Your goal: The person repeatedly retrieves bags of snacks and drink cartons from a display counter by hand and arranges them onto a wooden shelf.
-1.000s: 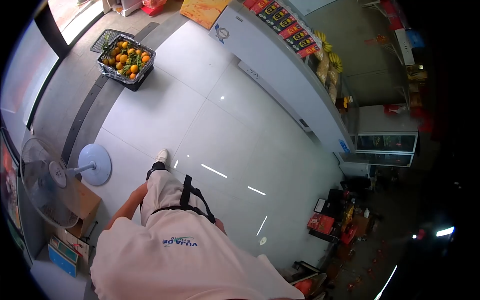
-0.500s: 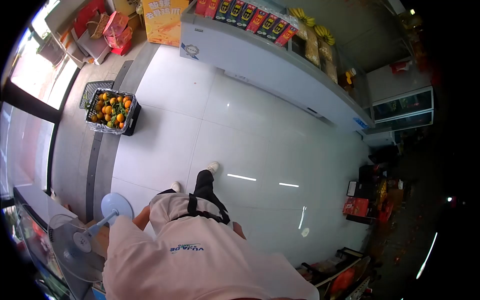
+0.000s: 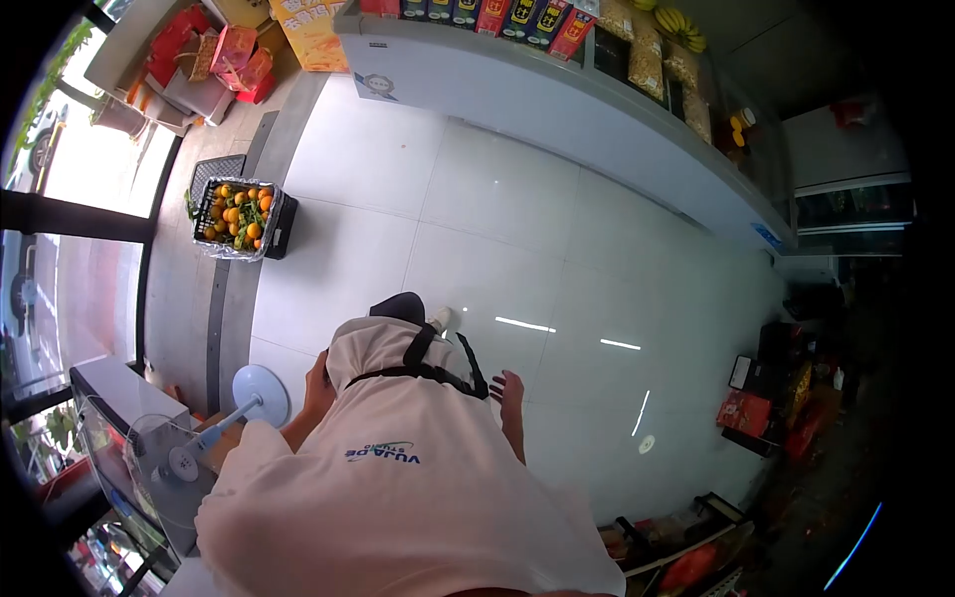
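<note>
My left hand (image 3: 319, 381) is beside the hem of my pale shirt (image 3: 438, 497), at hip height. The cloth partly covers it, and its fingers cannot be made out clearly. On the other side, my right hand (image 3: 506, 386) hangs over the tiled floor with its fingers apart and nothing in them. It is nearest to a black strap (image 3: 472, 366) that hangs from my waist. A bent leg in black trousers (image 3: 398, 306) and a light shoe (image 3: 441, 318) show beyond the shirt.
A lined crate of oranges (image 3: 239, 221) stands at the left. A long white freezer (image 3: 557, 129) with drink cartons (image 3: 517, 18) and bananas (image 3: 680, 30) on top crosses the far side. Near my left are a fan (image 3: 184, 463) and glass case (image 3: 119, 398). Boxes (image 3: 746, 413) sit right.
My view has shifted, so the crate and freezer sit differently in it. My right hand has come into view with its fingers spread; my left hand shows more. My leg has moved in stepping.
</note>
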Action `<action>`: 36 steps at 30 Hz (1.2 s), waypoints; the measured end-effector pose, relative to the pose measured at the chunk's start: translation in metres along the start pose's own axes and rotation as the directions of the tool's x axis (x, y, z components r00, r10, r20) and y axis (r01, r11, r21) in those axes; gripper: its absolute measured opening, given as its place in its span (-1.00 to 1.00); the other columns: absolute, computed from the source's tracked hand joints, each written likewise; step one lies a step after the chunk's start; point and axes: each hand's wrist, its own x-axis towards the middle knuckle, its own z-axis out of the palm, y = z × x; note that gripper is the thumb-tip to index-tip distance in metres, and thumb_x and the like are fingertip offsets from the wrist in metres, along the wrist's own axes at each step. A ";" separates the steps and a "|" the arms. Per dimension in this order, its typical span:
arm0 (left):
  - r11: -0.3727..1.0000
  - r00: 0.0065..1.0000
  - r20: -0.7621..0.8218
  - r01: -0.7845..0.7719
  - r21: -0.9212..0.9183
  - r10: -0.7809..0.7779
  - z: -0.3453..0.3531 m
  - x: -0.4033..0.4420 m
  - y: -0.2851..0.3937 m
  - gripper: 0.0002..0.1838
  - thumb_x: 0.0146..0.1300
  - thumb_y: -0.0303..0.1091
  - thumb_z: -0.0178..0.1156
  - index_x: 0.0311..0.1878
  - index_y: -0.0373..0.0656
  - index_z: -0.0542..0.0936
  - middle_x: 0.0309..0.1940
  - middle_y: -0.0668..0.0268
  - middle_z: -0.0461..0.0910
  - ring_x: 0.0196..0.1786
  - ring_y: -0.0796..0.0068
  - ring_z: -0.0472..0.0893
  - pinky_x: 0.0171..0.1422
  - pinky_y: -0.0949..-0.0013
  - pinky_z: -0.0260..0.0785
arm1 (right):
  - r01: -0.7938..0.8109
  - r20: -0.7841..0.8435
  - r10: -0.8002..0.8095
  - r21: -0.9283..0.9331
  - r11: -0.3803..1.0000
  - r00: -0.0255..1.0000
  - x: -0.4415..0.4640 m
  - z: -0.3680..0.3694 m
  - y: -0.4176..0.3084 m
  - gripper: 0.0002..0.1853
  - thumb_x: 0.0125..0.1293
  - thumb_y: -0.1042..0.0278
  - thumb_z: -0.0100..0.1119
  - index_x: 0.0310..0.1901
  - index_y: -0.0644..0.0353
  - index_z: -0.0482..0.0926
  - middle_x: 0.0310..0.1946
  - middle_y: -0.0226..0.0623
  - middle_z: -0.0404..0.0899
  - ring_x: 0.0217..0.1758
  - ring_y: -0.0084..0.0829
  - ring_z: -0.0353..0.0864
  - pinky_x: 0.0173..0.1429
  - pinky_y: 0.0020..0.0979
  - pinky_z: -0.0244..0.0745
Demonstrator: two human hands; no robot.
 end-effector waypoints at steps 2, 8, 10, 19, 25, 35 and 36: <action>0.998 0.991 0.128 -0.037 0.051 0.031 0.004 0.024 0.005 -0.60 0.13 -0.59 0.18 0.07 -0.23 0.42 -0.28 0.18 0.58 -0.26 0.62 0.44 -0.13 0.50 0.36 | 0.193 0.035 -0.193 0.003 0.981 0.980 0.001 0.004 -0.069 -0.57 0.30 -0.02 0.02 0.02 0.15 0.42 -0.16 -0.23 0.58 -0.29 -0.36 0.59 -0.28 -0.39 0.45; 0.970 0.963 0.270 -0.063 0.235 -0.003 0.035 0.118 0.024 -0.66 0.09 -0.57 0.20 -0.01 -0.20 0.48 -0.45 0.18 0.56 -0.39 0.63 0.39 -0.23 0.46 0.37 | 0.795 0.139 -0.799 0.095 0.599 0.586 -0.044 0.056 -0.361 -0.60 0.41 0.07 -0.09 0.06 0.23 0.46 -0.17 -0.23 0.54 -0.25 -0.47 0.57 -0.07 -0.44 0.44; 0.978 0.951 0.305 -0.024 0.208 -0.042 0.052 0.160 0.044 -0.63 0.07 -0.56 0.21 0.01 -0.19 0.49 -0.40 0.15 0.57 -0.35 0.64 0.43 -0.19 0.45 0.38 | 0.889 0.119 -0.919 0.235 0.393 0.375 -0.076 0.070 -0.447 -0.57 0.42 0.07 -0.11 0.07 0.29 0.43 -0.17 -0.20 0.54 -0.23 -0.42 0.56 0.00 -0.41 0.43; 0.940 0.754 0.655 0.258 -0.225 -0.050 0.106 0.344 0.132 -0.67 0.29 -0.34 0.02 0.07 -0.26 0.51 -0.12 0.27 0.58 -0.05 0.51 0.54 0.12 0.39 0.40 | 0.369 0.070 -0.985 0.929 0.007 -0.157 -0.209 0.168 -0.643 -0.16 0.30 -0.36 -0.39 0.28 0.32 0.15 0.12 0.17 0.33 0.13 0.16 0.37 0.25 0.10 0.21; 0.978 0.809 0.581 0.182 -0.102 -0.090 0.142 0.391 0.167 -0.54 0.46 -0.07 -0.19 0.09 -0.24 0.52 -0.10 0.26 0.59 -0.01 0.51 0.55 0.12 0.42 0.40 | 0.370 0.129 -0.924 0.929 -0.014 -0.359 -0.165 0.181 -0.694 -0.17 0.30 -0.37 -0.44 0.29 0.29 0.12 0.08 0.14 0.36 0.05 0.11 0.42 0.18 0.04 0.28; 0.922 0.731 0.627 0.384 -0.050 -0.270 0.223 0.472 0.208 -0.55 0.43 -0.02 -0.13 0.08 -0.17 0.52 -0.08 0.24 0.58 -0.05 0.53 0.58 -0.03 0.40 0.54 | 0.303 0.131 -0.843 0.952 -0.039 -0.522 -0.094 0.133 -0.794 -0.18 0.32 -0.38 -0.52 0.31 0.25 0.08 0.00 0.09 0.43 -0.09 0.01 0.51 0.06 -0.05 0.40; 0.945 0.741 0.625 0.327 -0.013 -0.247 0.234 0.479 0.217 -0.55 0.43 0.00 -0.14 0.08 -0.15 0.52 -0.08 0.25 0.58 -0.05 0.54 0.57 -0.03 0.40 0.54 | 0.319 0.123 -0.839 0.946 -0.062 -0.529 -0.083 0.124 -0.804 -0.18 0.32 -0.38 -0.53 0.31 0.24 0.07 0.00 0.09 0.43 -0.10 0.01 0.52 0.05 -0.06 0.41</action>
